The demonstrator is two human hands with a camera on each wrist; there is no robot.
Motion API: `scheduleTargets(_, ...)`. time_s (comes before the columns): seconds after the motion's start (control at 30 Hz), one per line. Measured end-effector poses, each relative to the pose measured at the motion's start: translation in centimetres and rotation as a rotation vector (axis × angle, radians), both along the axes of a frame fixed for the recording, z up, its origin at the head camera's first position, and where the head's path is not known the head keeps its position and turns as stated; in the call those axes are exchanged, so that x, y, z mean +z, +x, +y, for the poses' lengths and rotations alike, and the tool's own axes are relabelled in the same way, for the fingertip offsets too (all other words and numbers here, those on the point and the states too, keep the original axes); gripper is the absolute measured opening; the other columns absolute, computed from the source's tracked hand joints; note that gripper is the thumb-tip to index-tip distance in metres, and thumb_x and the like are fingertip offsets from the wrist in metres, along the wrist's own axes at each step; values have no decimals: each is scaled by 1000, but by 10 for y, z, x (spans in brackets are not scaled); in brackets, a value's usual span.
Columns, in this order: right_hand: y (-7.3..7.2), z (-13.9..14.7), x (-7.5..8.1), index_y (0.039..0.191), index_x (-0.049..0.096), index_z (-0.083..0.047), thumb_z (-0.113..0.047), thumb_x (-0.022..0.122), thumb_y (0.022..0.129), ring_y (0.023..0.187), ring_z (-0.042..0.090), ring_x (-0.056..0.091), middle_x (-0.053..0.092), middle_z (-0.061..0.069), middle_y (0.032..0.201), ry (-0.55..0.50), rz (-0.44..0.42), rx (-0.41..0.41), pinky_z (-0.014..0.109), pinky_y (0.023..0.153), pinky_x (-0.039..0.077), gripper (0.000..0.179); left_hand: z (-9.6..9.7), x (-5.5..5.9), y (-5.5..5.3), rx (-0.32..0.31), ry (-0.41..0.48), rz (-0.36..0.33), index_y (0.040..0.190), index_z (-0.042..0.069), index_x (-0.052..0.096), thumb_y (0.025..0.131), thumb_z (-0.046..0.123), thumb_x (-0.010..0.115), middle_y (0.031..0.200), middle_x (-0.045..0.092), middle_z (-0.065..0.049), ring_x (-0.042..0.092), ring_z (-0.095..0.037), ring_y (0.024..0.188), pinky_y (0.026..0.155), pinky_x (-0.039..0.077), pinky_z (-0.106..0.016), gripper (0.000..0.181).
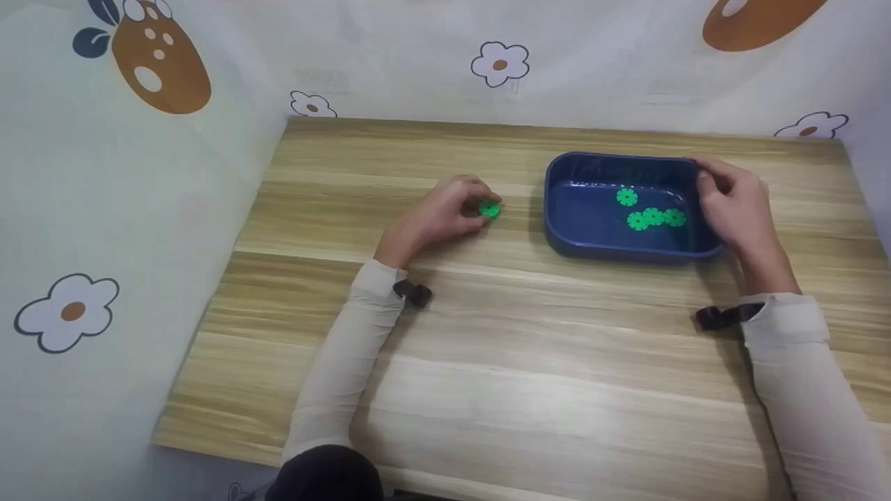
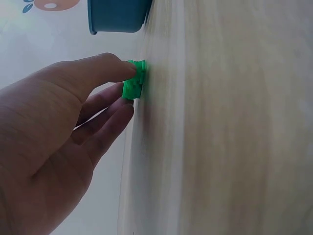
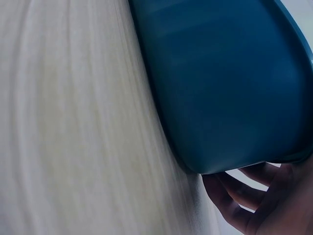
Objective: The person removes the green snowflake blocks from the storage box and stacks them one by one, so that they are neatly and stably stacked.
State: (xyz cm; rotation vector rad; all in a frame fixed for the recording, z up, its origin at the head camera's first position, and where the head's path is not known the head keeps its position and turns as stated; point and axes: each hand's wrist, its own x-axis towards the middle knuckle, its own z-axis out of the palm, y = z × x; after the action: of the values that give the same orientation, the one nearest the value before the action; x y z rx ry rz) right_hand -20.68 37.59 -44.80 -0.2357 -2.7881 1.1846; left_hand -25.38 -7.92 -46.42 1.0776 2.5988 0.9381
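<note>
While the left hand [image 1: 442, 213] pinches a perhaps layered green piece [image 2: 132, 89] between its fingers [image 2: 119, 120], the right hand [image 1: 743, 212] grips a blue box [image 1: 585, 212].

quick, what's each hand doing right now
Left hand: closed, pinching a green notched piece.
Right hand: closed, gripping the blue container at its right end.

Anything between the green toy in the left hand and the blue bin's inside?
Only the left wall of the blue bin stands between its inside and the green toy pinched in the left hand; nothing else visible.
</note>
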Motion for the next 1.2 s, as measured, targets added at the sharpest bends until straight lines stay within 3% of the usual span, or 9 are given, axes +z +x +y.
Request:
scheduleTargets(0.1, 1, 0, 0, 148, 69, -27, -39, 45, 112, 138, 17, 59, 65, 11, 152, 8, 8, -7, 29, 118, 43, 44, 0, 0, 1, -3, 8, -2, 131, 7, 77, 97, 11, 78, 126, 74, -8, 67, -21, 117, 105, 56, -35, 34)
scheduleTargets(0.2, 2, 0, 0, 147, 69, -28, -39, 46, 112, 136, 13, 60, 66, 10, 151, 9, 11, -9, 24, 114, 43, 44, 0, 0, 2, 4, 24, -12, 133, 7, 76, 98, 16, 80, 129, 72, -8, 65, -21, 118, 105, 57, -35, 36)
scheduleTargets(0.5, 1, 0, -1, 145, 71, -30, -38, 47, 112, 133, 11, 61, 68, 10, 149, 12, 17, -12, 23, 111, 43, 42, 3, 4, 4, 28, 31, 20, 132, 8, 76, 99, 27, 80, 135, 69, -7, 62, -23, 129, 113, 51, -38, 39)
scheduleTargets(0.67, 1, 1, -1, 145, 71, -31, -39, 47, 112, 132, 10, 61, 68, 10, 148, 7, 12, -15, 21, 109, 42, 42, 7, 8, 6, 25, 52, 59, 130, 8, 76, 101, 23, 77, 134, 70, -7, 60, -23, 133, 116, 49, -39, 33)
scheduleTargets(0.97, 1, 2, 0, 147, 69, -30, -40, 47, 112, 138, 16, 60, 65, 10, 152, 0, -8, -18, 35, 122, 43, 43, 25, 15, 10, 36, 130, 124, 133, 10, 74, 104, 22, 72, 137, 70, -4, 61, -18, 134, 113, 52, -32, 31)
scheduleTargets(1.2, 0, 3, -2, 146, 70, -33, -41, 47, 111, 126, 1, 60, 67, 11, 149, 1, -1, -7, 19, 104, 42, 43, 44, 26, 10, 21, 196, 187, 138, 10, 71, 105, 21, 71, 139, 71, -5, 61, -16, 134, 116, 46, -24, 35)
